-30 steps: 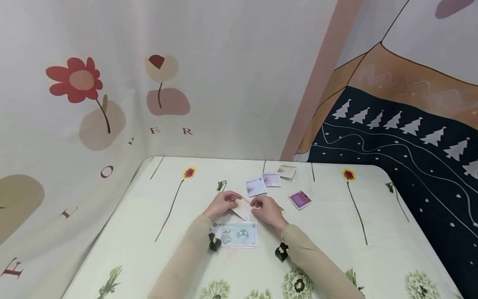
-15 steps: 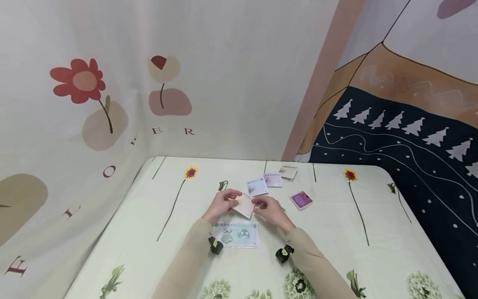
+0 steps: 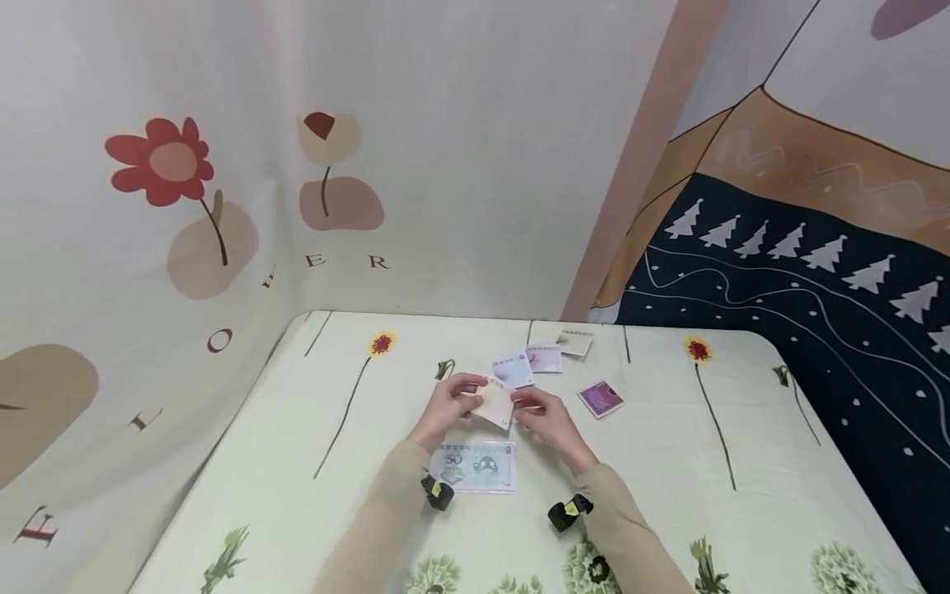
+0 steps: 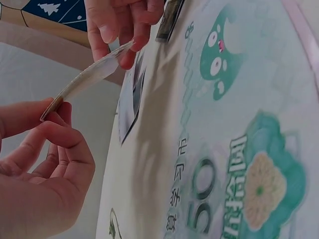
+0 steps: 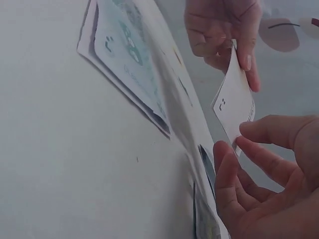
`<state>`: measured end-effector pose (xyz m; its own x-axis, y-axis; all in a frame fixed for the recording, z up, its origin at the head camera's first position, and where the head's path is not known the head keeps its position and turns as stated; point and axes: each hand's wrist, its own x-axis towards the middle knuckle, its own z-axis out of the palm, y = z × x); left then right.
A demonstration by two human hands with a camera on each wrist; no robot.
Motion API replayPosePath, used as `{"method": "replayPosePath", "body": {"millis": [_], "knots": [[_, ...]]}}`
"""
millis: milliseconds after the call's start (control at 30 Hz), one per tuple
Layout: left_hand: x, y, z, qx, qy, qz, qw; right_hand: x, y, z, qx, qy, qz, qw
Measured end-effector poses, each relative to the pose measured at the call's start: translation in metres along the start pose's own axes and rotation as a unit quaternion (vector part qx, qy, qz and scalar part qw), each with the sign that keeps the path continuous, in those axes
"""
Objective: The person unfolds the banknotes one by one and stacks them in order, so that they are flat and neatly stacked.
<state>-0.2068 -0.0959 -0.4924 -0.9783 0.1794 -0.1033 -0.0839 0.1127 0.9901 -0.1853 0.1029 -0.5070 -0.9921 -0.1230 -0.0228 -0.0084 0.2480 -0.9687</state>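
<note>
Between my two hands is a small folded play banknote [image 3: 495, 402], pale and cream-coloured, raised off the table. My left hand [image 3: 449, 410] pinches its left edge between thumb and fingers. At the opposite edge, the thumb and fingers of my right hand [image 3: 551, 422] pinch it too. The right wrist view shows the note [image 5: 234, 102] folded in layers, tilted between both hands. Nearer my body, a blue-green 50 play banknote [image 3: 478, 468] lies flat on the table, partly behind my left wrist camera.
Beyond my hands lie folded notes: a bluish one [image 3: 512, 369], a lilac one [image 3: 546, 358] and a greyish one [image 3: 576, 342]. A magenta folded note [image 3: 600, 398] rests to the right. The flowered tablecloth [image 3: 653, 462] reaches a hanging cloth [image 3: 475, 165] at the back.
My hands have moved the folded note slightly away and to the right. The right fingers, earlier on the note's upper right, now hold its right edge. The view has shifted slightly.
</note>
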Motion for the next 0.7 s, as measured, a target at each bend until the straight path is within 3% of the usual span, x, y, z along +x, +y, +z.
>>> {"method": "replayPosePath", "body": {"millis": [267, 500, 700], "knots": [[-0.005, -0.003, 0.011, 0.016, 0.012, -0.003, 0.9998, -0.006, 0.006, -0.004, 0.077, 0.047, 0.008, 0.9959], [-0.015, -0.007, 0.02, 0.068, 0.017, -0.006, 0.9975, -0.012, 0.01, 0.002, 0.153, 0.089, 0.035, 0.9835], [-0.021, -0.008, 0.026, 0.108, 0.023, 0.006, 0.9939, -0.015, 0.012, 0.006, 0.196, 0.112, 0.031, 0.9737]]}}
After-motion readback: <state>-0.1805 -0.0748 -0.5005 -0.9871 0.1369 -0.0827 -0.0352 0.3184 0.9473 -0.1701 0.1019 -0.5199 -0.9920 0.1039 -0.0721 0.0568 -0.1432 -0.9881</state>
